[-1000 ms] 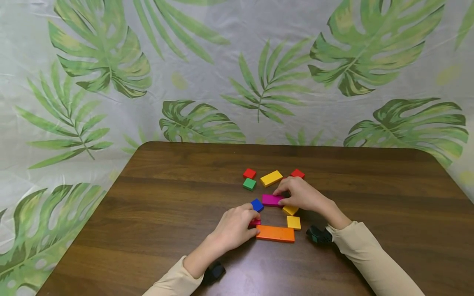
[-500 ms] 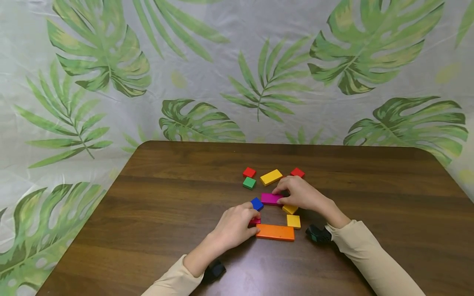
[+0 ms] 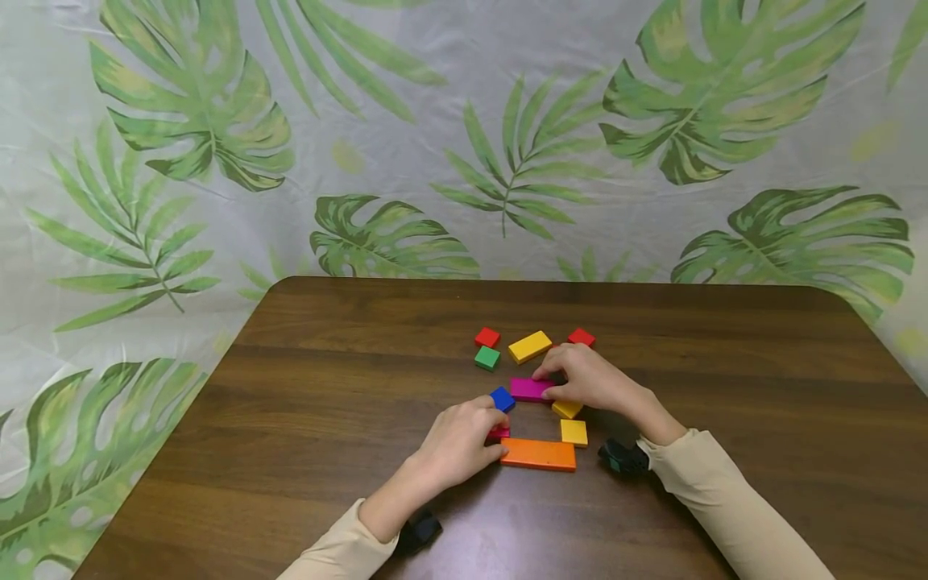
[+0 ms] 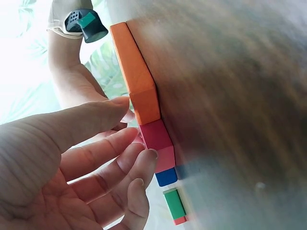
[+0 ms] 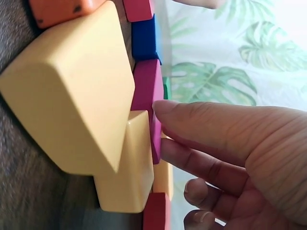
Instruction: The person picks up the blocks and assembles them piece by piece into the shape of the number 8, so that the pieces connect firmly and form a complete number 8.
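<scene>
My left hand (image 3: 458, 445) rests at the left end of the ring of blocks. In the left wrist view, its thumb touches the orange block (image 4: 136, 76) near one end, and its loosely bent fingers touch the pink block (image 4: 158, 143). My right hand (image 3: 594, 380) pinches the long magenta block (image 3: 528, 390) by its right end, between thumb and forefinger. A blue block (image 3: 503, 399) sits between the pink and magenta ones. Two yellow blocks, one square (image 3: 573, 432) and one partly under my right hand (image 3: 568, 409), form the right side.
Behind the ring lie a red block (image 3: 487, 337), a green block (image 3: 487, 358), a long yellow block (image 3: 530, 347) and another red block (image 3: 582, 337). A further red piece is mostly hidden by the right hand. All stand on a brown wooden table (image 3: 326, 387) before a leaf-print cloth (image 3: 406, 153).
The magenta block has shifted very slightly left with my right hand, between the first frame and the second. My left hand stays in place.
</scene>
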